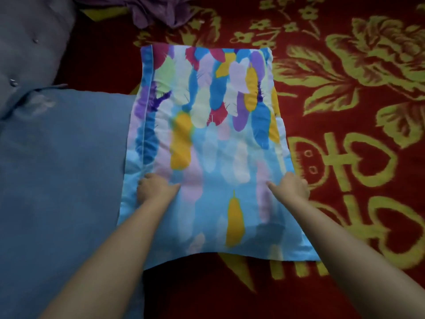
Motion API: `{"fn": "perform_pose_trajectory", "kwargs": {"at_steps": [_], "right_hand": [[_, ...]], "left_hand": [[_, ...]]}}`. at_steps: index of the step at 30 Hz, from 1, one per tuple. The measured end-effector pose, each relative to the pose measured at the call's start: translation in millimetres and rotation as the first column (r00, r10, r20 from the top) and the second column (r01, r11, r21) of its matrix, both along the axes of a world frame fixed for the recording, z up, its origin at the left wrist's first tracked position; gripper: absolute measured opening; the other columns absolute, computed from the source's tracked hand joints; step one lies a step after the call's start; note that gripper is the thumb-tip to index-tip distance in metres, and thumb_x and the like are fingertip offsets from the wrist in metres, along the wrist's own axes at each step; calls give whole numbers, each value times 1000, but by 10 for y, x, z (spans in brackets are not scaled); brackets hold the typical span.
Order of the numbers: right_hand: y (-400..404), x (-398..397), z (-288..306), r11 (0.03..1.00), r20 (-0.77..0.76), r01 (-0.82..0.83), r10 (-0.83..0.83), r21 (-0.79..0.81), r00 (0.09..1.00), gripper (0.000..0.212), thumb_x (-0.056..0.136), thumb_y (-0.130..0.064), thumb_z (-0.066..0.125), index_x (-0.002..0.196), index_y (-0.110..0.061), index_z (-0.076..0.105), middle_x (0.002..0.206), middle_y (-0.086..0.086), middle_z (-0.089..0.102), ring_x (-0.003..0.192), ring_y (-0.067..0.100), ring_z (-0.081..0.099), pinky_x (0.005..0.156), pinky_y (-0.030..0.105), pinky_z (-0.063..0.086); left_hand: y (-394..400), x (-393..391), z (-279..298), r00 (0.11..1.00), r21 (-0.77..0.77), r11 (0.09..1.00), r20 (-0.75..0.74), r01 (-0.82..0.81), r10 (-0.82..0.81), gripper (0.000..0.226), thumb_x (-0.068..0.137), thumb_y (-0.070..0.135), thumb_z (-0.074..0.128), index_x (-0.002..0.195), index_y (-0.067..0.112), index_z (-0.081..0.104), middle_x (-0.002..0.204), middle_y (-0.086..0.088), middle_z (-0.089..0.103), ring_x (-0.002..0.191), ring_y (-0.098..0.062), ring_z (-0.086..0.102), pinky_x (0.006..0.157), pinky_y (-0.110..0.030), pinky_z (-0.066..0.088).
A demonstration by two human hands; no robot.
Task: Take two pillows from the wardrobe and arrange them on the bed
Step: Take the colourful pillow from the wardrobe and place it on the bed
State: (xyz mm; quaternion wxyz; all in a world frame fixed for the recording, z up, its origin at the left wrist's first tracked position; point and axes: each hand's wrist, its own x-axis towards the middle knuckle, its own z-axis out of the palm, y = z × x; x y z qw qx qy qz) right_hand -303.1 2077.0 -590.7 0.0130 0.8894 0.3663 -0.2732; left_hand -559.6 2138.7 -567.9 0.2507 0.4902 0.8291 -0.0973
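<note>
Pillows are both on the bed now: the feather-print pillow (207, 143) lies flat on the red-and-gold floral bedspread (356, 111), and the plain blue pillow (62, 162) sits just beside it on the left, their long edges touching or slightly overlapped along the seam line. The step in hand looks like the final squaring and smoothing of the feather-print one, so the good way to do it is to press evenly with both palms, slide outward toward the corners to push out trapped air, and nudge the left edge until it runs parallel with the blue neighbour and both top ends line up near the tufted grey headboard (27, 42). Uneven pressure would skew it, since the soft case will shift over the bedspread. The left hand (156, 188) rests on the pillow's left side, fingers curled over the piped edge with the thumb laid across the top; whether it pinches the fabric or merely presses cannot be told. The right hand (292, 186) mirrors it at the right edge, thumb pointing inward, fingers wrapped down over the side. Both forearms reach forward nearly straight, roughly symmetrical. A crumpled purple cloth (156, 12) lies beyond the pillow's far end.
</note>
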Motion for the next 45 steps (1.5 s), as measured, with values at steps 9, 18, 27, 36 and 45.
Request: {"fn": "perform_pose_trajectory", "kwargs": {"at_steps": [9,18,27,36,45], "right_hand": [[296,3,-491,998,-39,32,-34,-50,999,50,99,-35,31,116,6,54,127,28,55,118,39,50,96,40,42],[314,-561,278,962,181,58,-110,269,977,38,98,-10,30,104,16,57,111,39,60,105,48,56,87,46,47],[293,-1189,1517,813,95,25,-99,582,990,36,73,-20,25,39,-8,25,48,24,40,64,39,44,58,32,13],[1003,-2129,2141,734,-58,13,36,679,998,57,83,2,50,38,-14,19,40,4,23,57,26,34,57,32,9],[2420,-2642,2651,520,-139,78,79,851,987,52,87,-1,48,39,-8,28,46,19,43,62,37,44,56,38,7]], "left_hand": [[402,-239,-550,996,118,992,74,40,-49,62,89,43,55,122,-9,46,131,-33,50,121,-47,49,98,-49,44],[334,-528,23,948,279,918,68,281,-311,31,98,8,37,109,-11,60,119,-32,61,112,-44,57,92,-46,47],[513,-1260,1285,940,570,806,163,159,-301,37,99,14,38,101,-15,60,114,-36,60,104,-45,58,85,-46,45],[777,-2355,2299,975,795,604,83,59,-204,32,95,2,47,86,-26,59,98,-47,60,91,-54,59,77,-53,44],[2098,-2813,3002,974,801,556,-151,222,-172,32,97,10,41,104,-15,60,115,-38,59,103,-47,57,88,-49,44]]}}
